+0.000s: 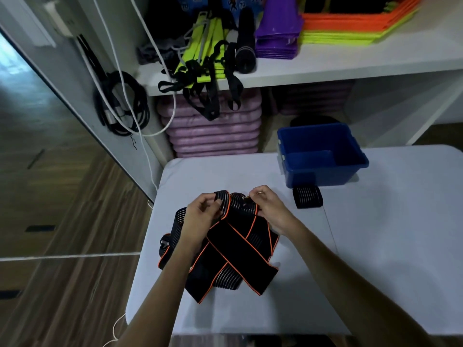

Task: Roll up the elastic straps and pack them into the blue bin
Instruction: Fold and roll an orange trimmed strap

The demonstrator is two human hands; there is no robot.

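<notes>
your left hand (204, 213) and right hand (269, 207) both pinch one elastic strap (234, 206) end above the tangled pile (225, 256) on the desk (375, 246); its length trails toward you, the blue bin (322, 156) beyond-right, nearer your right hand.

Left hand (204, 216) covering part of the straps (225, 251), orange trays (360, 18) cropped by top edge

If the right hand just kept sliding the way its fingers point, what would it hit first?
Its fingers point left, so the right hand would likely meet the left hand gripping the same elastic strap; depth is unclear.
</notes>
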